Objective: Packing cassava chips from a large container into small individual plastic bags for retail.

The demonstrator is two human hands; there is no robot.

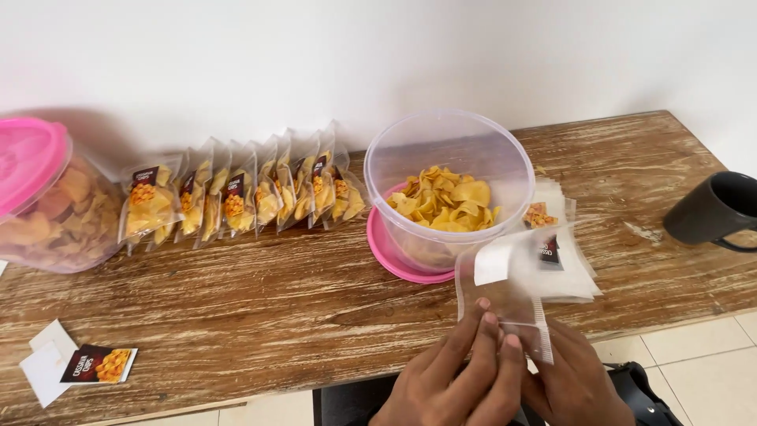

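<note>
White wall behind, wooden table (pixel 260 308) along it. Left hand (pixel 449 379) and right hand (pixel 579 386) sit at 6 o'clock, both pinching an empty clear pouch (pixel 505 296). Left fingertips (pixel 485 315) press together on its lower middle; the right hand grips the bottom corner from behind, mostly hidden. Pouch is held upright just above the table edge, nothing in it yet.

Open tub (pixel 449 193) of yellow chips at 12 o'clock from the hands, standing on its pink lid (pixel 386 252). Tub looks about a third full, so plenty left to pack. Stack of empty pouches (pixel 572 268) lies at 1 o'clock, touching the tub's right side.

Row of filled pouches (pixel 240 197), roughly ten, leans along the wall at 10 o'clock. A second tub (pixel 47 209) with pink lid on, well filled, at 9 o'clock. Loose label cards (pixel 79 363) at 8 o'clock. Dark mug (pixel 710 209) at 2 o'clock.

Judgement: packing is partway, one batch bagged, this pouch not yet filled.
</note>
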